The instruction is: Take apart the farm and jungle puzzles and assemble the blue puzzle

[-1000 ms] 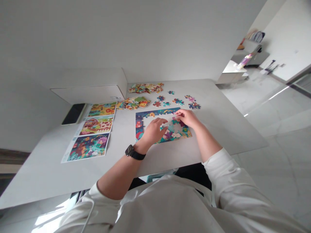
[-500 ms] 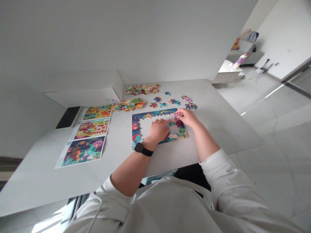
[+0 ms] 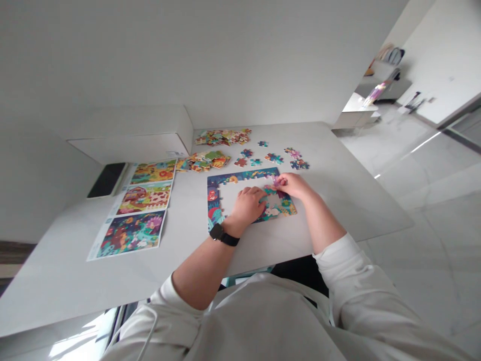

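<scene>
A partly assembled jigsaw puzzle [image 3: 213, 194] lies in front of me, its colourful border joined around a pale middle. My left hand [image 3: 247, 204], with a black watch [image 3: 222, 234] on the wrist, rests across the puzzle, fingers lying flat with the thumb apart. At the puzzle's upper right, my right hand [image 3: 295, 184] pinches a purple puzzle piece [image 3: 278, 182] against the border. The fingers partly cover that piece, so I cannot tell whether it is fully seated. Several loose pieces [image 3: 274, 158] lie just beyond the puzzle's far edge.
Two piles of mixed pieces [image 3: 222, 137] lie at the back by a white box [image 3: 128, 148]. To the left are a sheet with three printed pictures [image 3: 132, 233] and a dark phone [image 3: 107, 180]. A wall borders the table's [image 3: 361, 200] far side.
The view has shifted slightly, moving the table things a little to the right. My right hand stays at the upper right of the puzzle with the purple piece; my left hand remains resting on it.
</scene>
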Demonstrator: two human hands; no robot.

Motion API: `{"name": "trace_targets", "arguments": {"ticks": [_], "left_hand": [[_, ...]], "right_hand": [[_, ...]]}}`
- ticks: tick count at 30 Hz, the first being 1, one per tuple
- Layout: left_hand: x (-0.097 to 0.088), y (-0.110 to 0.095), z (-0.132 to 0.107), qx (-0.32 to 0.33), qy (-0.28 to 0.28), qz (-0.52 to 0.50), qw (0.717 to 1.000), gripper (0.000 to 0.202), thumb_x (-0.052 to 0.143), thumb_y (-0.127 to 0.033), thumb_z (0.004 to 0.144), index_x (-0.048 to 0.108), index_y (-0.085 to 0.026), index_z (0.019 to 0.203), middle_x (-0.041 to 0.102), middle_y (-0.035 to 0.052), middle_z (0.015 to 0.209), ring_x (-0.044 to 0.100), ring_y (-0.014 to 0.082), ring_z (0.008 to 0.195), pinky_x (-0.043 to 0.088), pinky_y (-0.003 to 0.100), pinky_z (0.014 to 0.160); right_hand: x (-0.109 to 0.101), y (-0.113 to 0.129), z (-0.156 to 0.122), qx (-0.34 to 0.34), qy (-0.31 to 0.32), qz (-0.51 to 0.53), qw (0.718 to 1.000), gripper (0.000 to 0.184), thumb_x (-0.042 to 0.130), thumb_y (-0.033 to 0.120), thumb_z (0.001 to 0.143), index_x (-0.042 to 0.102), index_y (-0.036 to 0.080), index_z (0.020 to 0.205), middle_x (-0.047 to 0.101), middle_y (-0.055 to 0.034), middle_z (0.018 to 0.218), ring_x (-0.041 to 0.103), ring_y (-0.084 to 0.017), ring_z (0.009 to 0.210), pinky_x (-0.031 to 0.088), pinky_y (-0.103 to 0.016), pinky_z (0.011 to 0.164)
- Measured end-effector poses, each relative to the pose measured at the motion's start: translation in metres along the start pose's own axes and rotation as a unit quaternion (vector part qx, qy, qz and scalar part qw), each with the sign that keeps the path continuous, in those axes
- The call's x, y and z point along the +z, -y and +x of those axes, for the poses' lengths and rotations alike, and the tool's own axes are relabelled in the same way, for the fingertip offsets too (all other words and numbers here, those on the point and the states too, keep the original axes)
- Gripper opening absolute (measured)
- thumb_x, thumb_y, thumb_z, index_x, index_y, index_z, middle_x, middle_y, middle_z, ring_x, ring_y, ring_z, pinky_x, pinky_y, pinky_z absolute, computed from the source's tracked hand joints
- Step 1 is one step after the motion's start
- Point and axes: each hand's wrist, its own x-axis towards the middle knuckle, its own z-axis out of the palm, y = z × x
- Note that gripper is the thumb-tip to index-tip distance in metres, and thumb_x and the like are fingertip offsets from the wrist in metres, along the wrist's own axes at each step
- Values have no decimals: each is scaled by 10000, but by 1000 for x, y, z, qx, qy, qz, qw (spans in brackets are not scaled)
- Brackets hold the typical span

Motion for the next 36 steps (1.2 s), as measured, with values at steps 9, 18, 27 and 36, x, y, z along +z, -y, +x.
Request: {"name": "trace_targets", "arguments": {"ticks": [9,18,27,36], "left_hand": [[1,-3,-2,12,-2,-11,1000,403,642,-280,989,740,-298,1380,693,78,1457,615,320,1313,485,494,1167],[5,-3,-1,23,9,-5,1000,411,639,-299,1001,741,-266,1398,678,88,1504,597,329,1351,461,501,1196],[5,-4,-2,21,13,6,1000,393,638,-298,1001,754,-289,1376,673,85,1501,581,331,1355,460,507,1192],[5,1,-2,30,22,9,999,379,655,-280,994,759,-277,1359,669,88,1511,592,335,1354,478,503,1185]], "right_hand": [[6,-6,5,33,-4,25,999,185,865,289,814,798,233,977,810,-20,904,713,-180,789,517,-281,751],[9,-6,7,56,-8,18,998,197,875,293,814,799,233,985,808,-25,900,710,-183,775,517,-287,753],[13,-6,9,69,-19,16,997,246,912,354,792,790,240,972,801,-13,889,700,-178,761,504,-278,719],[12,3,5,53,-22,20,998,171,878,330,826,754,245,908,801,0,847,711,-162,746,492,-258,684]]}}
